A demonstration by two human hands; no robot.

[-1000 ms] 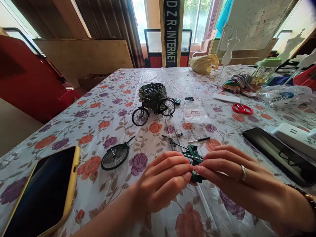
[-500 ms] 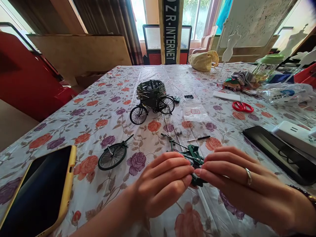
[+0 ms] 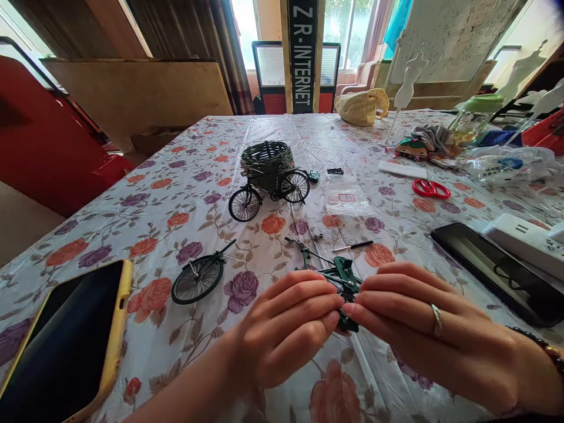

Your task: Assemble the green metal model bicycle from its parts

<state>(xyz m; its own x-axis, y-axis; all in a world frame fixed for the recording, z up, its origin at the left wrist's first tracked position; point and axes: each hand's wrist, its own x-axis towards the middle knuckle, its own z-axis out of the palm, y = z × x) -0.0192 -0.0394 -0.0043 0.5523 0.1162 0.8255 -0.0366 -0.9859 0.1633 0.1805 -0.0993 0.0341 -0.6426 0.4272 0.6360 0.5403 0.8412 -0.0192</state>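
Note:
Close in front of me, my left hand [image 3: 293, 329] and my right hand [image 3: 423, 326] meet with fingertips pinched on a dark green model bicycle frame [image 3: 345, 271]. Its handlebar end points away from me, and the part between my fingers is mostly hidden. A ring sits on a right-hand finger. To the left lies a model bicycle front wheel with its fork [image 3: 198, 279], apart from the frame. Just past the frame are a thin screwdriver [image 3: 352, 247] and a tiny metal part [image 3: 318, 237]. Farther back stands a black model bicycle [image 3: 268, 185] with a woven basket [image 3: 267, 155].
A yellow-cased phone [image 3: 66, 341] lies at left. On the right are a black glasses case [image 3: 497, 276], a white power strip [image 3: 529, 235], red scissors [image 3: 430, 188] and a plastic bag [image 3: 506, 167]. A small clear bag [image 3: 348, 197] lies beyond the screwdriver.
Both hands keep their pinch on the bicycle frame, almost unmoved. The whole view has shifted slightly; the things on the table stay where they were.

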